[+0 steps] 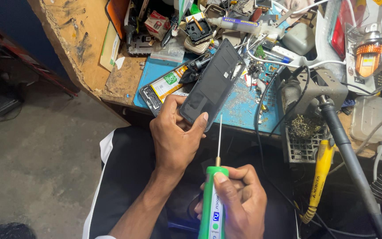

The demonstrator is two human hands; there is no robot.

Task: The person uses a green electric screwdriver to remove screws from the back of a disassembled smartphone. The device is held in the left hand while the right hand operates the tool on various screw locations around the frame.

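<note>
Head cam, looking down over the lap at the bench edge.

Left hand (pixel 176 137) is closed on a dark phone back panel (pixel 213 84): thumb on the near face at the lower edge, fingers wrapped behind. Panel is tilted, lower end in the hand, upper end angled up-right over the blue mat (pixel 239 108).

Right hand (pixel 239 201) is wrapped around a green electric screwdriver (pixel 213 203), thumb on top of the barrel near the collar. The thin bit (pixel 219 137) points up, tip just beside the panel's lower right edge; can't tell if it touches.

An opened phone body (pixel 164 86) with a yellow-and-white battery label lies on the mat, directly behind the held panel and partly covered by it.

Right of the mat: a soldering stand (pixel 315 95) with brass wool (pixel 303 126) in its tray, and a yellow-handled iron (pixel 320 177) hanging below it. A thick grey hose (pixel 354 163) runs down to the right.

Back of the bench is a clutter of parts, cables, a white tube (pixel 239 25) and a small red-and-white box (pixel 158 24). Wooden bench top (pixel 74 40) is worn and scratched at left. Concrete floor (pixel 36 159) below.
</note>
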